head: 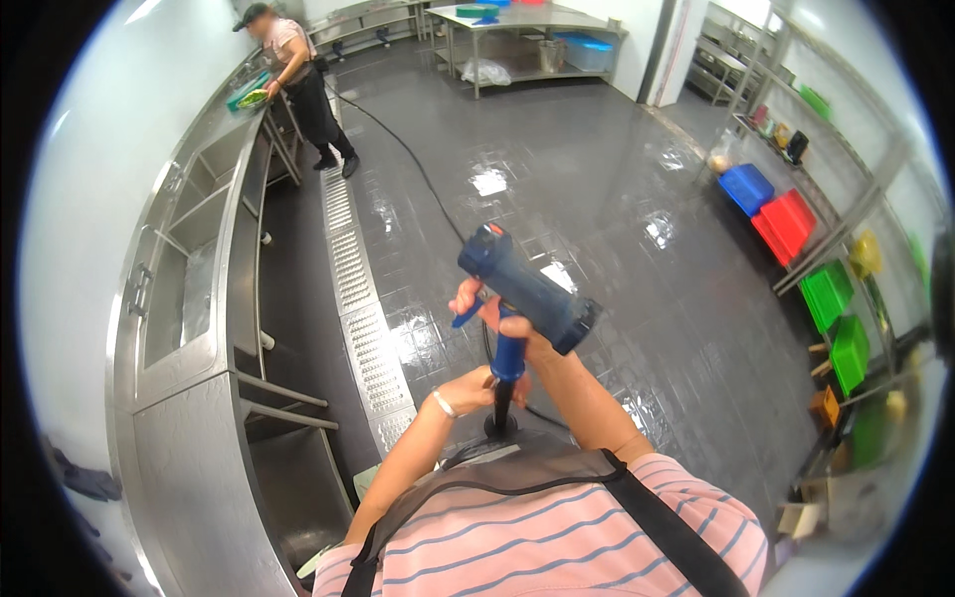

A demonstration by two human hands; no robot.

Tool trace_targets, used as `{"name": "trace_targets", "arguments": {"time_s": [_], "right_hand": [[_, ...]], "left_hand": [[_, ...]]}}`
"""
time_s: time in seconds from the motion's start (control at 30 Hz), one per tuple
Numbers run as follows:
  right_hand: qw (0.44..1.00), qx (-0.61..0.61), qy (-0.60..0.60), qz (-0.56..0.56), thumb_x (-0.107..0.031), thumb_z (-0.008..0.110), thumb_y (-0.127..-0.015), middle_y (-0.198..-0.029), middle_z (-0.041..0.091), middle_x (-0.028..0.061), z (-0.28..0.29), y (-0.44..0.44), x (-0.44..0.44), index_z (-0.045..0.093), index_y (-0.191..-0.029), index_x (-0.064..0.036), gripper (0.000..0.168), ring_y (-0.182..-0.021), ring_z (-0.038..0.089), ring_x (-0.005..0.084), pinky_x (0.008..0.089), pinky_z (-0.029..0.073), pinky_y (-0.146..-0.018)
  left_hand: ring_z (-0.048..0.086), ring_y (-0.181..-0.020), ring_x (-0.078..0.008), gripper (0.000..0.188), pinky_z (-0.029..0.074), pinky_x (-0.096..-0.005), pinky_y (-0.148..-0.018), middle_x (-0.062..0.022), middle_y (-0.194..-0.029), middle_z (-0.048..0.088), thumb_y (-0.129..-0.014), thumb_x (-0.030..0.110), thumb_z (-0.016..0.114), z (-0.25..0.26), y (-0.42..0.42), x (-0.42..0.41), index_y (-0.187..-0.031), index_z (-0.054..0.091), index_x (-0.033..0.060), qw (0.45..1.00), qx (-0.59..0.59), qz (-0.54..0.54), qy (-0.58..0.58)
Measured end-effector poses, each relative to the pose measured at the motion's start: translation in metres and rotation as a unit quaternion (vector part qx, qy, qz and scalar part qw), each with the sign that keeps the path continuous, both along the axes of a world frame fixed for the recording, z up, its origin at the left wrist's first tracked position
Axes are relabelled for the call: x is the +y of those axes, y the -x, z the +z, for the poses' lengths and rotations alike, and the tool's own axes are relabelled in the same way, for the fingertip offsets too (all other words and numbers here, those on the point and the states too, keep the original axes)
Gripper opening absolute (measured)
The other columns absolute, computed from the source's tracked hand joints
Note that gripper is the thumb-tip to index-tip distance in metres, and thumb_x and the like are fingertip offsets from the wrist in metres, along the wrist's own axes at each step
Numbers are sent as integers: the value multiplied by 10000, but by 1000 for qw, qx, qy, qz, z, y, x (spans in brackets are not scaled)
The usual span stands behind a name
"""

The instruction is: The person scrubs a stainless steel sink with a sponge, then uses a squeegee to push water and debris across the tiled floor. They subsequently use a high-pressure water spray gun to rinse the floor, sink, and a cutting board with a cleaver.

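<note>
A blue spray gun [526,287] with a thick dark-blue barrel points up and to the left, before my chest. My right hand [515,321] is wrapped around its grip, with fingers by the blue trigger lever. Lower down, my left hand [474,392], with a light band at the wrist, closes around the black hose [502,403] under the gun's handle; its fingers are partly hidden behind it. A thin black hose [418,168] runs over the wet dark tile floor [582,164] towards the far left.
Stainless steel sinks [179,388] line the left wall, beside a perforated drain cover [365,351]. A co-worker [298,82] stands at the far counter holding a dish of greens. A steel table [530,19] is at the back. Red [787,224], blue and green crates lean along the right-hand shelving.
</note>
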State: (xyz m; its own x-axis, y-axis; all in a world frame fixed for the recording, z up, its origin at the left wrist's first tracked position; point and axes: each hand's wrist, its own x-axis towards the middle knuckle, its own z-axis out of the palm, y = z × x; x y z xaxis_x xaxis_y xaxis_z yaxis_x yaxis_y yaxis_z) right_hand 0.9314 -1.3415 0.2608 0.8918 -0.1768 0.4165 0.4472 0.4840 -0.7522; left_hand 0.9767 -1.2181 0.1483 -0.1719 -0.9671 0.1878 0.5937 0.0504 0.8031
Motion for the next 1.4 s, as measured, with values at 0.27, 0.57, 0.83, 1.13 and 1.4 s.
{"name": "trace_targets", "arguments": {"time_s": [0.27, 0.57, 0.83, 1.13, 1.4], "right_hand": [[980, 168, 66, -86, -6, 643, -643, -876, 545, 24, -21, -45, 24, 523, -1036, -45, 413, -845, 527, 119, 268, 432, -729], [934, 329, 28, 136, -178, 677, -683, -1013, 521, 20, -124, -81, 82, 385, -1210, -112, 606, -934, 498, 143, 296, 405, -798], [894, 335, 285, 84, -63, 726, -624, -965, 555, 51, -238, -106, 208, 396, -1176, -46, 644, -880, 535, 162, 286, 430, -788], [812, 356, 462, 14, -172, 735, -551, -888, 598, 187, -224, -131, 281, 496, -1005, 32, 552, -868, 592, 286, 321, 450, -761], [821, 284, 492, 52, -199, 724, -572, -851, 616, 142, -226, -160, 310, 534, -965, -4, 478, -806, 601, 237, 309, 449, -726]], "left_hand": [[442, -424, -69, 231, 345, -203, -406, -15, -527, 513, -763, 153, 639, -63, 49, 40, -597, 544, 22, 854, -92, 432, -276], [422, -349, -114, 367, 418, -267, -464, -31, -410, 417, -778, 223, 608, -80, 71, 91, -498, 478, 24, 775, -4, 519, -359], [425, -356, -149, 343, 461, -313, -569, -33, -414, 403, -789, 212, 592, -167, 85, 152, -517, 461, 50, 707, 181, 573, -373], [402, -351, -146, 309, 468, -320, -551, -17, -418, 390, -755, 208, 625, -180, 69, 193, -528, 475, 62, 663, 300, 586, -355], [403, -361, -143, 311, 461, -318, -583, -11, -423, 379, -770, 205, 610, -181, 39, 208, -531, 458, 74, 677, 268, 592, -346]]}}
